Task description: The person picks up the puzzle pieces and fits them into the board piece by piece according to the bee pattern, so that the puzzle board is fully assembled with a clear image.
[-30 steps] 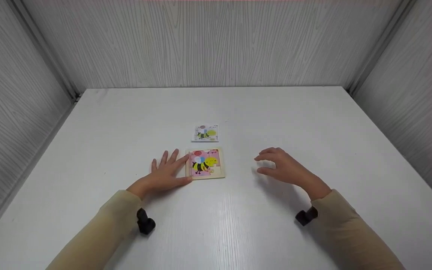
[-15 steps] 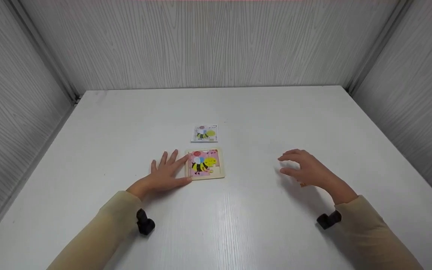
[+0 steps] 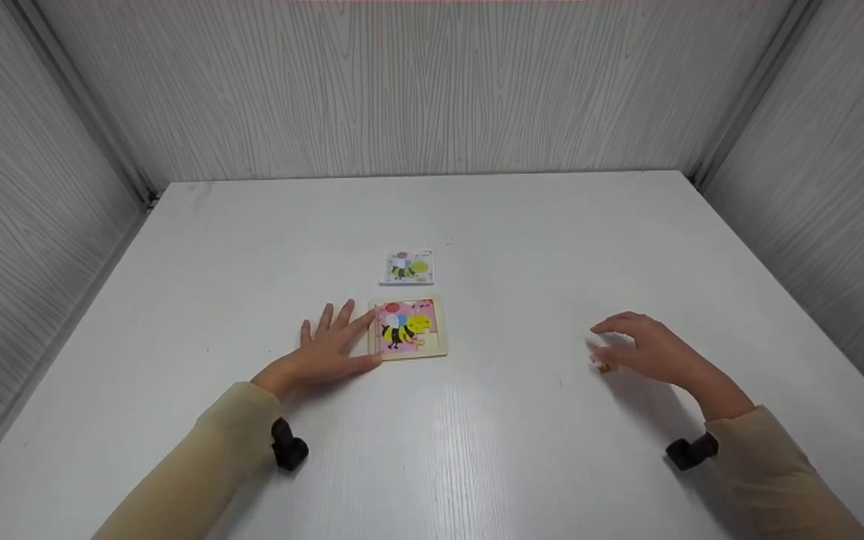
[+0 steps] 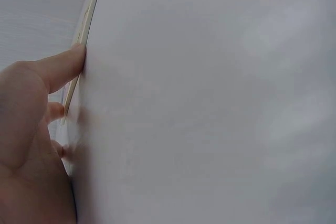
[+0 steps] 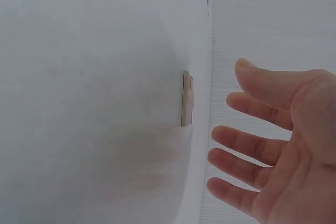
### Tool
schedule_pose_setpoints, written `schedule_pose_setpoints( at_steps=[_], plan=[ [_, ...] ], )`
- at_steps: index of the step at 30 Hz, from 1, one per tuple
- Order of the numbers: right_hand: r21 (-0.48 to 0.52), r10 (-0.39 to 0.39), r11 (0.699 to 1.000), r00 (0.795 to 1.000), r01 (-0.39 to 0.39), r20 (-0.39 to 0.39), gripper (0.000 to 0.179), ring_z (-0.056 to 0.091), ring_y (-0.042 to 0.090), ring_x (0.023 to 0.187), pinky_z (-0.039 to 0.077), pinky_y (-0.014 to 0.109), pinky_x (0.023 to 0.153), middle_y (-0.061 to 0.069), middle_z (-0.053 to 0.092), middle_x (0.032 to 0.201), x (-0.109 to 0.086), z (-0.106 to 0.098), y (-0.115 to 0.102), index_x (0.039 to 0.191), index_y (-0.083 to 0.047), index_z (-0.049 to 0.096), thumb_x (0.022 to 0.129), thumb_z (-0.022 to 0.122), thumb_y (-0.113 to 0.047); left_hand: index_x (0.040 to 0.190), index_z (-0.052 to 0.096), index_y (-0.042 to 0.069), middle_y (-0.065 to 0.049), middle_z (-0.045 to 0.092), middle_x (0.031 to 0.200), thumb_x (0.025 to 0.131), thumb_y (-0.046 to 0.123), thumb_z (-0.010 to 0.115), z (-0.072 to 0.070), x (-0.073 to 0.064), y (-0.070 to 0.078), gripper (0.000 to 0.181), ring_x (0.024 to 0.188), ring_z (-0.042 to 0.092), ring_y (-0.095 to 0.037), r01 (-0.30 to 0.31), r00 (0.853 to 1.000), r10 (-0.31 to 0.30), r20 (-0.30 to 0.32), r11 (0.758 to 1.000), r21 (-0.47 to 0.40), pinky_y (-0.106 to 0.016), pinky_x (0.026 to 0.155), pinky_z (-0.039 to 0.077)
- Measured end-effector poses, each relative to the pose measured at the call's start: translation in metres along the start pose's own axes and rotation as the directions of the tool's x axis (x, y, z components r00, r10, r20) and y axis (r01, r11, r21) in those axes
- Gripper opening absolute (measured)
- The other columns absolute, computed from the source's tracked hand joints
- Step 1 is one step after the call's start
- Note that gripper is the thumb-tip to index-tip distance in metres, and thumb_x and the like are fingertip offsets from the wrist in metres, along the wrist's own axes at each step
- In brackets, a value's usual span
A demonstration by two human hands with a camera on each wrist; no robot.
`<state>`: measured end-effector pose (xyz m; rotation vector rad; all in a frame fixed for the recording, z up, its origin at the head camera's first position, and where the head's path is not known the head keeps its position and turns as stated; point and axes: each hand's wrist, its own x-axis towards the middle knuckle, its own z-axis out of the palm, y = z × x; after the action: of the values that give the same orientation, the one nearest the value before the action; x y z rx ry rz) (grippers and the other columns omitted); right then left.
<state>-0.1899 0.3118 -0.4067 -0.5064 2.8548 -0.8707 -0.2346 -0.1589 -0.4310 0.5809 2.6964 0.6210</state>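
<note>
A square wooden jigsaw tray (image 3: 443, 337) with a bee picture on pink lies on the table; bare wood shows at its lower right corner. My left hand (image 3: 322, 355) spreads its fingers beside it, thumb and index finger touching the tray's left edge. In the left wrist view, the thumb (image 4: 68, 66) rests at the edge of the tray (image 4: 93, 11). To the right, a loose puzzle piece (image 3: 604, 367) lies flat, partly covered by my right hand (image 3: 657, 351). Seen from the right wrist, the fingers are parted and hold nothing, apart from the piece (image 5: 187, 100).
A small card (image 3: 407, 268) with the same bee picture lies behind the tray. The white table (image 3: 447, 450) is enclosed by grey wood-grain panels (image 3: 424, 90) at the back and both sides.
My right hand has moved rightward, away from the tray, and is now over the loose piece, which has come into sight by the thumb. The left hand stays at the tray.
</note>
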Motion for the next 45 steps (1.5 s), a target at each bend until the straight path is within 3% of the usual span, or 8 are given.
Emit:
schedule_pose_setpoints(
  at_steps=[10, 18, 27, 38, 45],
  plan=[
    [-0.074, -0.043, 0.996, 0.999, 0.044, 0.021, 0.044, 0.047, 0.036, 0.115, 0.037, 0.054, 0.092, 0.014, 0.059, 0.117, -0.003, 0.004, 0.01, 0.116, -0.002, 0.063, 0.084, 0.069, -0.032, 0.15, 0.017, 0.024, -0.013, -0.006, 0.155, 0.085, 0.061, 0.051, 0.005, 0.003, -0.004, 0.083, 0.137, -0.017, -0.037, 0.017, 1.0, -0.017, -0.006, 1.0, 0.017, -0.062, 0.1, -0.015],
    [-0.136, -0.092, 0.986, 0.995, 0.097, 0.044, 0.029, 0.048, 0.039, 0.109, 0.041, 0.054, 0.086, 0.019, 0.056, 0.113, -0.002, 0.004, 0.013, 0.107, -0.005, 0.068, 0.08, 0.072, -0.013, 0.15, 0.015, 0.024, -0.012, -0.008, 0.155, 0.086, 0.06, 0.05, 0.003, 0.003, -0.004, 0.082, 0.137, -0.018, -0.036, 0.014, 1.0, -0.014, -0.003, 1.0, 0.01, -0.061, 0.1, -0.016],
    [-0.158, -0.082, 0.984, 0.997, 0.083, 0.018, 0.028, 0.047, 0.039, 0.107, 0.04, 0.055, 0.085, 0.017, 0.054, 0.111, -0.002, 0.007, 0.012, 0.106, -0.007, 0.068, 0.078, 0.072, -0.009, 0.15, 0.016, 0.024, -0.013, -0.007, 0.155, 0.085, 0.06, 0.051, 0.003, 0.002, -0.003, 0.082, 0.137, -0.018, -0.037, 0.01, 1.0, -0.01, -0.006, 1.0, 0.009, -0.062, 0.1, -0.016],
    [-0.128, -0.051, 0.99, 0.998, 0.055, 0.038, 0.023, 0.042, 0.04, 0.113, 0.036, 0.057, 0.088, 0.013, 0.055, 0.112, -0.001, 0.006, 0.013, 0.103, -0.011, 0.067, 0.081, 0.072, -0.016, 0.15, 0.017, 0.022, -0.014, -0.006, 0.155, 0.086, 0.058, 0.051, 0.002, 0.001, -0.003, 0.081, 0.137, -0.016, -0.038, -0.005, 1.0, 0.005, -0.012, 1.0, 0.005, -0.062, 0.1, -0.014],
    [-0.164, -0.054, 0.985, 0.998, 0.059, 0.033, 0.03, 0.043, 0.043, 0.109, 0.038, 0.057, 0.085, 0.02, 0.051, 0.114, -0.002, 0.007, 0.012, 0.109, -0.008, 0.066, 0.08, 0.072, -0.014, 0.15, 0.016, 0.023, -0.014, -0.006, 0.155, 0.086, 0.059, 0.05, 0.002, 0.001, -0.004, 0.081, 0.137, -0.017, -0.037, -0.008, 1.0, 0.008, -0.011, 1.0, 0.001, -0.062, 0.1, -0.015]
  ],
)
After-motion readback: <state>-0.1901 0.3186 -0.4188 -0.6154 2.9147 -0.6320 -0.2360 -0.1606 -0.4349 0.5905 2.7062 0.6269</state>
